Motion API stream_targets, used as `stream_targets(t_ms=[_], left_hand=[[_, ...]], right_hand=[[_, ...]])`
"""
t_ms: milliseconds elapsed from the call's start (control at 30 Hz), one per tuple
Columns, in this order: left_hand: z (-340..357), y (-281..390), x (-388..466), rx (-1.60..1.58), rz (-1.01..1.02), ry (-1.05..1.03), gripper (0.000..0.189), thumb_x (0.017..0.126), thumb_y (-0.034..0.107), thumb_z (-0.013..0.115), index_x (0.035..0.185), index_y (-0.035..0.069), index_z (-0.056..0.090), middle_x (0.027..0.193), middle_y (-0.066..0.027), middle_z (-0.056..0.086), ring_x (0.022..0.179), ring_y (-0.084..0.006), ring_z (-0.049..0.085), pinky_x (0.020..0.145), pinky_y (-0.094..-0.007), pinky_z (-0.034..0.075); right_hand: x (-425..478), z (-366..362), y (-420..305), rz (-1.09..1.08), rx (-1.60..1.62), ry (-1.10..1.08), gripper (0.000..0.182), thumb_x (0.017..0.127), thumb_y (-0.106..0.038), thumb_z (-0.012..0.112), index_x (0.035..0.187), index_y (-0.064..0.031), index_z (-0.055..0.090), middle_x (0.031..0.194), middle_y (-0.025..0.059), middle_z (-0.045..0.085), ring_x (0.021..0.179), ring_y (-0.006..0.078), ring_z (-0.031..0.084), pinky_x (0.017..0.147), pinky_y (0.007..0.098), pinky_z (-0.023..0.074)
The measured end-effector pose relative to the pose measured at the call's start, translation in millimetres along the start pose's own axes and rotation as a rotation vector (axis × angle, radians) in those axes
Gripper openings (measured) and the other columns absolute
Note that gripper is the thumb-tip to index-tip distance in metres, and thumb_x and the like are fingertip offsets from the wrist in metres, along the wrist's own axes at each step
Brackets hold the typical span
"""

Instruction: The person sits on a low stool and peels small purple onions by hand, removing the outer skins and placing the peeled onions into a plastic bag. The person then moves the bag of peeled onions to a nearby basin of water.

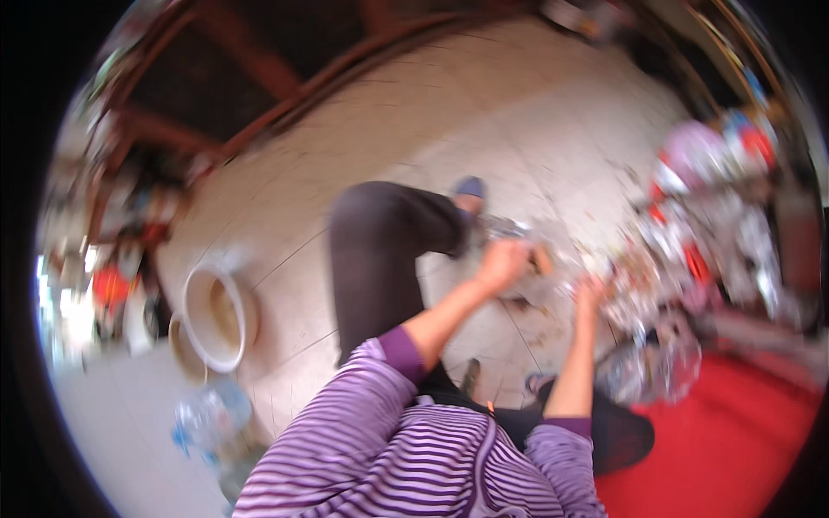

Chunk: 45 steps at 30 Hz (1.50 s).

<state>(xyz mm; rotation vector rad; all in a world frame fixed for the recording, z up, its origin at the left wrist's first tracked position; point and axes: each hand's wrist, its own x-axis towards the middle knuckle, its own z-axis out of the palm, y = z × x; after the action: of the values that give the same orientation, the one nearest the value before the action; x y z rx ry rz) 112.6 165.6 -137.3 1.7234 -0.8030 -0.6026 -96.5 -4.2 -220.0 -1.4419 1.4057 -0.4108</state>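
Observation:
My left hand [505,264] is closed around something at the edge of a clear plastic bag [550,249]; a small orange-brown item shows beside its fingers. Opposite it, my right hand [588,290] pinches the right side of this clear plastic, next to a heap of clear plastic bags with mixed bits [638,278]. The bag hangs between both hands above the tiled floor. Motion blur hides the fingertips and what exactly lies in the bag.
White buckets [249,311] stand on the floor at the left, near a large clear plastic bottle [210,414]. Bagged items [693,155] are piled at the right, above a red surface [725,427]. A dark red wooden frame [259,129] edges the floor at the upper left. Scraps lie on the tiles.

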Motion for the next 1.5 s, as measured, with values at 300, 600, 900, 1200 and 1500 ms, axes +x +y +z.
stream_targets(t_ms=[300,600,900,1200,1500], left_hand=[[17,-15,-21,-0.049,-0.131,0.125,0.034,0.09,0.029,0.055,0.073,0.002,0.065,0.078,-0.0259,0.062,0.075,-0.0456,0.06,0.068,-0.0527,0.046],[-7,25,-10,-0.31,-0.009,0.186,0.029,0.089,0.026,0.055,0.076,0.0,0.058,0.074,-0.0247,0.059,0.075,-0.0448,0.057,0.068,-0.0504,0.044],[-99,113,-10,-0.719,0.134,0.289,0.031,0.094,0.024,0.053,0.07,0.006,0.049,0.055,-0.0011,0.043,0.054,-0.0078,0.043,0.05,-0.0321,0.038],[-214,160,-15,-0.773,0.284,0.396,0.029,0.1,0.028,0.051,0.085,0.006,0.062,0.063,0.0041,0.051,0.059,-0.0046,0.051,0.054,-0.0225,0.043],[-345,113,-47,-0.746,0.174,0.56,0.036,0.1,0.033,0.049,0.073,0.009,0.052,0.06,0.0016,0.049,0.058,-0.0078,0.048,0.058,-0.023,0.039]], right_hand=[[-33,0,-31,0.255,0.553,-0.089,0.018,0.091,-0.027,0.065,0.088,-0.0141,0.053,0.07,-0.0042,0.047,0.059,0.0094,0.044,0.05,0.025,0.0363],[-7,-19,-83,0.033,0.789,-0.301,0.018,0.091,-0.024,0.065,0.089,-0.0084,0.056,0.067,-0.0045,0.046,0.058,0.0065,0.042,0.051,0.0211,0.0349],[-84,30,-250,-0.246,0.991,-0.468,0.007,0.094,-0.013,0.06,0.09,-0.0073,0.059,0.067,-0.0034,0.048,0.055,0.0075,0.04,0.049,0.0231,0.0349],[-134,109,-362,-0.418,0.92,-0.763,0.007,0.093,-0.012,0.059,0.087,-0.0106,0.059,0.073,-0.0025,0.054,0.06,0.0081,0.046,0.052,0.0242,0.0384],[-190,228,-402,-0.332,0.775,-0.931,0.01,0.094,-0.015,0.06,0.087,-0.0079,0.063,0.074,-0.0012,0.06,0.064,0.0064,0.053,0.055,0.0214,0.0429]])
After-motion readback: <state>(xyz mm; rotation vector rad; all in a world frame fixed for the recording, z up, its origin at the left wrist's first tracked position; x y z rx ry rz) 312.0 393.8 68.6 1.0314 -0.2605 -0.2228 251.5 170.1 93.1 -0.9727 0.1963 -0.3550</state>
